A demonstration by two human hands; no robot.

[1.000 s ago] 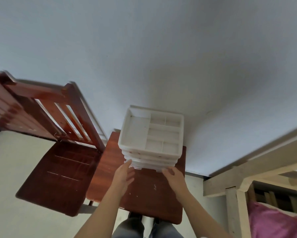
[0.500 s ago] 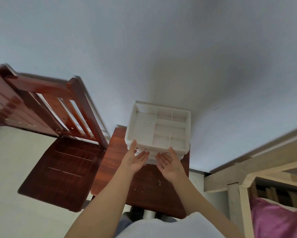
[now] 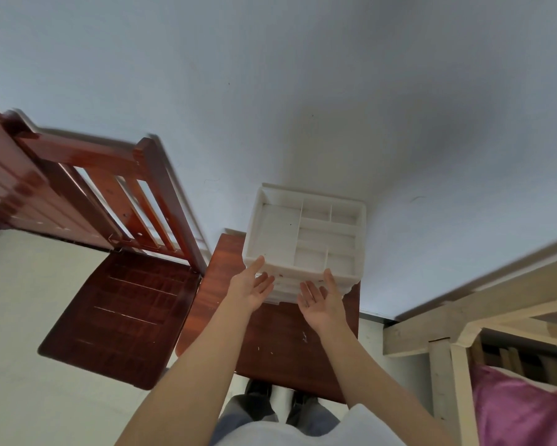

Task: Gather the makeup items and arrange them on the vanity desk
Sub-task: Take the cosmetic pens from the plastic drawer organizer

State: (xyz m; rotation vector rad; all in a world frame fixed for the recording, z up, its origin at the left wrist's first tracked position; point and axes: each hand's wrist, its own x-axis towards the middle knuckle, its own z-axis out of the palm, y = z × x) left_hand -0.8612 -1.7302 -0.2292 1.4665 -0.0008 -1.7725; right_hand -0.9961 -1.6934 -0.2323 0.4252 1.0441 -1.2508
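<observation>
Empty white compartmented organizer atop desk

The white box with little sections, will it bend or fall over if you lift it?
Probably stiff: the white organizer looks like hard moulded plastic. Likely light, since its top sections are empty. Its stacked lower layers might slide apart.

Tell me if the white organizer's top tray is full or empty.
Empty: every compartment of the top tray shows only its bare white floor, with no makeup or anything else lying in it.
</observation>
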